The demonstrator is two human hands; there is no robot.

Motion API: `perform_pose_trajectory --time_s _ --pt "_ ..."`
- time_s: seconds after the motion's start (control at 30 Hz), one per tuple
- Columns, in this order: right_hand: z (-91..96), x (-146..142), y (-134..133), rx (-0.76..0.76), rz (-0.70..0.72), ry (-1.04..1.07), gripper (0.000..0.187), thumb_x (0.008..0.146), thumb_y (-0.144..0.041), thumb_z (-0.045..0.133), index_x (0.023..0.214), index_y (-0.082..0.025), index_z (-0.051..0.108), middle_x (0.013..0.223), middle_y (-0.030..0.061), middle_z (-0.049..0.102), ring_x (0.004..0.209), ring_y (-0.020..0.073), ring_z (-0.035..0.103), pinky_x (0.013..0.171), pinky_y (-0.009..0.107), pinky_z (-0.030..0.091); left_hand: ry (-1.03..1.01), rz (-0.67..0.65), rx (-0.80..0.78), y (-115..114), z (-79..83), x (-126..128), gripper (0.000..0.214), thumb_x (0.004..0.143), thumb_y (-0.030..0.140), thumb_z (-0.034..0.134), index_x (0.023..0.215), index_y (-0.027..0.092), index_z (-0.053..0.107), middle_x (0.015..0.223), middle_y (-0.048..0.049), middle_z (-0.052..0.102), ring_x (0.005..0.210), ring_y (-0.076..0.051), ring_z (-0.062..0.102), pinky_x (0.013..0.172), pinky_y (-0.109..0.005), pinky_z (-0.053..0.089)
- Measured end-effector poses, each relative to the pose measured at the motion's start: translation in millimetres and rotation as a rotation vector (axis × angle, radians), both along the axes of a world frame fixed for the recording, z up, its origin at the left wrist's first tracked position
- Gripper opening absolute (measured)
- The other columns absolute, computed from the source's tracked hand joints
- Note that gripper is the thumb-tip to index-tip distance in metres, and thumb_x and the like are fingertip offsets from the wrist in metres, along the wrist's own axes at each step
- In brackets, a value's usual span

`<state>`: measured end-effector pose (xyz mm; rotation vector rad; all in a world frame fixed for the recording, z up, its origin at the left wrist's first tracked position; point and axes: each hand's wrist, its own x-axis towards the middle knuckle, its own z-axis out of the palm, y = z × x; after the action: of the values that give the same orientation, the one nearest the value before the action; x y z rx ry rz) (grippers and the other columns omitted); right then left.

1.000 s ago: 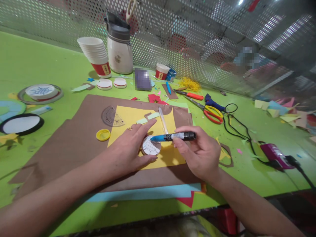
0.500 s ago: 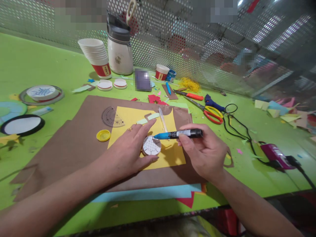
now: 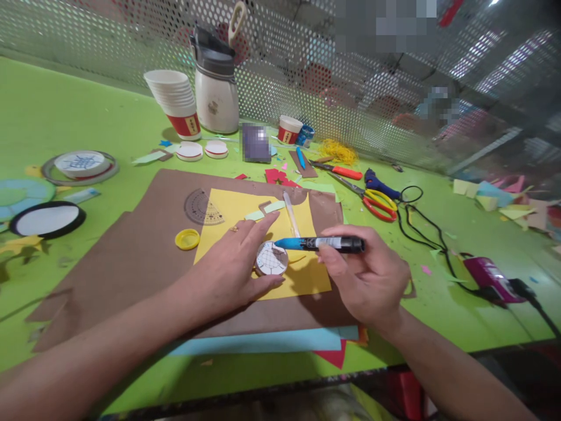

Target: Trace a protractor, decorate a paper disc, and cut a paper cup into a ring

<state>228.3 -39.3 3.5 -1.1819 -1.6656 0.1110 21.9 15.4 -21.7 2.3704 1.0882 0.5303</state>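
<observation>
A small round white disc with dark grid-like lines lies on the yellow paper. My left hand rests on the paper and holds the disc's left side between thumb and outstretched fingers. Gripped in my right hand is a blue-and-black marker, nearly level, its blue end over the disc's upper edge. Whether the tip touches the surface I cannot tell. Close by lie a clear protractor, a yellow bottle-cap-like ring, a whitish stick-shaped pen and pale green paper strips.
Brown sheets lie under the yellow paper on the green table. Behind stand stacked paper cups and a white jug. Right are scissors, a blue glue gun, a cable and purple power adapter. A perforated screen stands behind.
The view has shifted slightly, so things sit a little further right. My right hand and the marker stay over the disc with hardly any movement; my left hand keeps its place.
</observation>
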Motion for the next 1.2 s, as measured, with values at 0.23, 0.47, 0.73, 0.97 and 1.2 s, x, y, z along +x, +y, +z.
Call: perform_pose_trajectory --time_s 0.23,0.47,0.73,0.97,1.2 --pt "-5.7 2.3 1.6 -0.055 0.059 0.067 0.02 0.085 -0.014 0.074 0.103 -0.023 0.067 0.084 -0.0035 0.07 0.067 0.0104 0.066 0.066 0.024 0.055 -0.004 0.006 0.012 0.8 -1.9 0.6 0.089 0.083 0.037 0.072 0.156 0.021 0.023 0.127 -0.016 0.056 0.118 -0.036 0.055 0.095 -0.049 0.048" --pt "-8.0 1.6 4.3 -0.083 0.065 0.083 0.018 0.087 -0.016 0.073 0.102 -0.022 0.067 0.081 -0.0033 0.069 0.067 0.0113 0.065 0.065 0.025 0.054 0.016 0.002 0.015 1.2 -2.1 -0.9 0.089 0.084 0.038 0.071 0.156 0.018 0.023 0.123 -0.0167 0.057 0.114 -0.036 0.057 0.094 -0.05 0.048" --pt "-6.1 -0.6 6.0 -0.053 0.037 0.001 0.018 0.086 -0.018 0.074 0.102 -0.021 0.067 0.079 -0.0033 0.071 0.067 0.0109 0.068 0.067 0.024 0.054 0.022 -0.009 0.024 0.5 -0.4 1.1 0.087 0.085 0.038 0.07 0.155 0.016 0.023 0.119 -0.0158 0.057 0.113 -0.035 0.056 0.095 -0.05 0.047" --pt "-6.4 1.6 1.7 -0.066 0.018 0.076 0.02 0.086 -0.018 0.075 0.104 -0.023 0.068 0.084 -0.0035 0.072 0.066 0.0114 0.068 0.064 0.025 0.056 0.028 -0.001 0.014 0.3 -0.6 -0.4 0.087 0.085 0.039 0.069 0.155 0.017 0.023 0.122 -0.0164 0.056 0.116 -0.036 0.055 0.096 -0.051 0.047" --pt "-1.4 7.2 1.3 -0.098 0.018 0.232 0.017 0.086 -0.017 0.073 0.101 -0.023 0.07 0.079 -0.0036 0.07 0.062 0.0124 0.066 0.062 0.027 0.058 0.039 -0.001 -0.002 -1.8 3.7 -2.0 0.094 0.081 0.044 0.07 0.157 0.018 0.021 0.128 -0.0175 0.053 0.118 -0.037 0.055 0.1 -0.054 0.046"
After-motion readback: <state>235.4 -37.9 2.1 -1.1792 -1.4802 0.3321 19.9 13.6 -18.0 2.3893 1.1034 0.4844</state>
